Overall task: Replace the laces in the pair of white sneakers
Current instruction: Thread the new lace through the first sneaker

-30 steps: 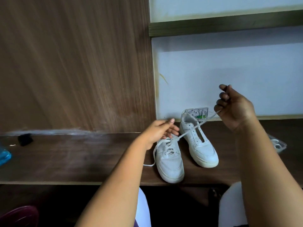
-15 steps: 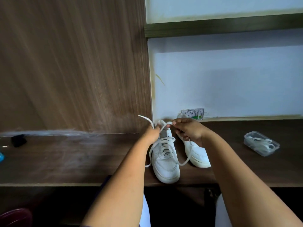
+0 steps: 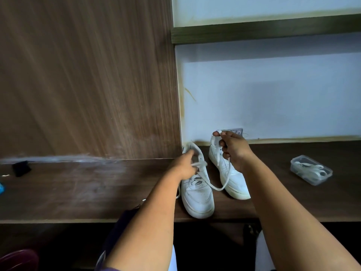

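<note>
I see the right hand has risen, fingers curled, pinching the lace; left hand grips lace at the left sneaker

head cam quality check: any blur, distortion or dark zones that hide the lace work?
Head view: dim overall, near black under the desk edge. Wide-angle bend curves the wood panel and shelf. Motion smear on the panel and left hand, so its hold on the lace is unclear. Right hand is sharper, pinching the lace end. Both sneakers are readable.
</note>
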Motion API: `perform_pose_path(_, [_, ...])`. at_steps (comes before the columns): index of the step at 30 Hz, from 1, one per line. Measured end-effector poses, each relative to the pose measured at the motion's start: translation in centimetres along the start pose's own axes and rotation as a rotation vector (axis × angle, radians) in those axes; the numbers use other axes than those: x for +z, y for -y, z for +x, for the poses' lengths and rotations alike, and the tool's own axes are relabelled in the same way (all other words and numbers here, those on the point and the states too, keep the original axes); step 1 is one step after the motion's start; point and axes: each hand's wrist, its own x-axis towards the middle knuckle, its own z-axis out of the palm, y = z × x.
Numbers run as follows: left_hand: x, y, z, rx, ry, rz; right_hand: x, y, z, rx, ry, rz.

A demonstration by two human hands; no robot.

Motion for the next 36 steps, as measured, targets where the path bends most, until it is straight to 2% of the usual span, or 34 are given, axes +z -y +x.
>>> perform_pose_path(1, [-0.5,-0.2,-0.2,-0.044,-0.028,-0.084,-0.1,0.0,0.0,-0.001,-0.002,0.000])
perform_pose_path(3, [-2.2,-0.1,-0.5,-0.226,-0.213,-0.240,-0.3,0.1,0.1,-0.008,-0.004,0.008])
perform_pose_path(5, [-4.2,0.9,-1.4,-0.500,-0.435,-0.200,-0.2,0.1,0.1,-0.023,0.002,0.009])
perform_pose_path(6, [-4.9,1.6,-2.1,-0.604,-0.466,-0.129,-0.2,0.1,0.0,-0.032,0.012,-0.002])
perform_pose_path(8, [-5.4,3.0,-2.4,-0.689,-0.396,0.001,0.2,0.0,-0.2,-0.050,0.057,-0.052])
perform_pose_path(10, [-5.0,3.0,-1.5,-0.598,-0.359,-0.022,0.8,-0.3,-0.4,-0.082,0.116,-0.114])
perform_pose_path(12, [-4.5,1.5,-0.8,-0.452,-0.239,-0.389,1.5,-0.8,-0.6,-0.120,0.188,-0.174])
perform_pose_path(14, [-4.3,-0.8,-1.8,-0.448,0.064,-0.711,2.3,-1.2,-1.0,-0.146,0.309,-0.237])
perform_pose_path(16, [-4.1,-1.9,-2.3,-0.418,0.268,-0.875,2.9,-1.6,-1.6,-0.148,0.464,-0.323])
perform_pose_path(18, [-4.0,-2.0,-2.3,-0.390,0.269,-1.021,3.2,-2.0,-1.9,-0.150,0.576,-0.457])
perform_pose_path(21, [-4.7,-2.0,-1.6,-0.398,0.096,-1.390,3.0,-2.5,-1.9,-0.091,0.641,-0.679])
perform_pose_path(23, [-4.9,-1.6,-1.2,-0.377,0.005,-1.551,2.9,-2.9,-1.9,-0.035,0.656,-0.763])
perform_pose_path(26, [-5.0,-0.7,-0.8,-0.345,-0.162,-1.516,3.2,-3.6,-1.8,0.027,0.752,-0.900])
perform_pose_path(29, [-4.7,-0.2,-0.7,-0.313,-0.309,-1.231,3.9,-3.9,-1.9,0.098,0.875,-0.936])
perform_pose_path(31, [-4.1,0.0,-0.5,-0.274,-0.339,-1.069,3.9,-3.7,-1.8,0.132,0.935,-0.947])
perform_pose_path(36, [-3.5,0.2,-0.1,-0.176,-0.390,-0.945,4.0,-4.0,-1.7,0.218,1.022,-1.017])
